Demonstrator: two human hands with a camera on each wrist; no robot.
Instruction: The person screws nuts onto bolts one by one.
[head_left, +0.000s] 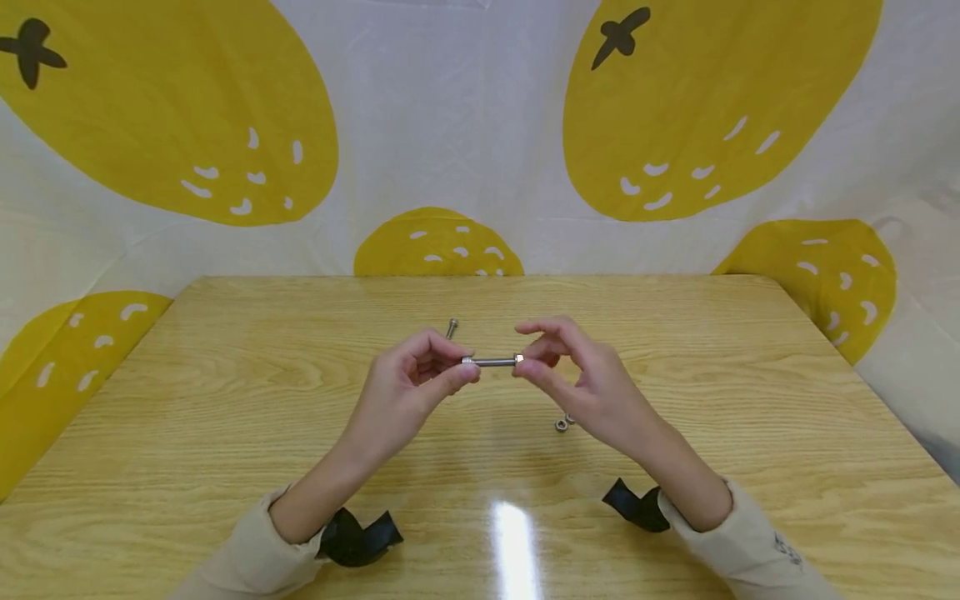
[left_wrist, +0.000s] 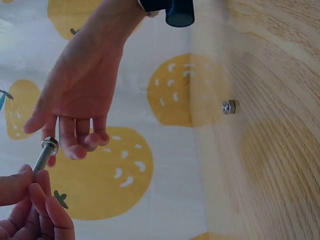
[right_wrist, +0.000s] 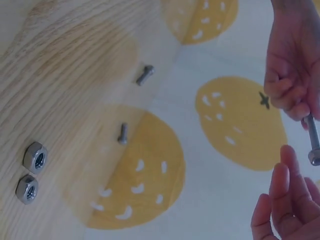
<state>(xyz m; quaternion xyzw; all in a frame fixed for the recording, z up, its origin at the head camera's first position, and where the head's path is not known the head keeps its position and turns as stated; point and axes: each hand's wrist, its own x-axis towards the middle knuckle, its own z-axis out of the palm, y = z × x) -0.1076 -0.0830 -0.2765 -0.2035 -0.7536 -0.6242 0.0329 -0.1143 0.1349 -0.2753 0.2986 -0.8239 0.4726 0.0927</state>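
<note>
Between both hands a steel bolt [head_left: 495, 362] is held level above the table; the left wrist view shows its threaded shank. My left hand [head_left: 397, 387] pinches its left end between thumb and fingers. A shiny nut [head_left: 519, 359] sits around the bolt's right end, also visible as a nut [left_wrist: 49, 145] in the left wrist view. Around that end is my right hand [head_left: 588, 379], thumb tip close beside the nut, index finger raised and apart from it. In the right wrist view the fingers [right_wrist: 280, 185] are spread loosely near the bolt's end.
On the wooden table [head_left: 262, 400] lie two loose nuts [right_wrist: 35, 157] near my right hand. Two bolts [right_wrist: 145, 75] lie farther back in the right wrist view. A white cloth [head_left: 450, 100] with yellow fruit prints hangs behind the table. Black straps [head_left: 360, 537] hang at the wrists.
</note>
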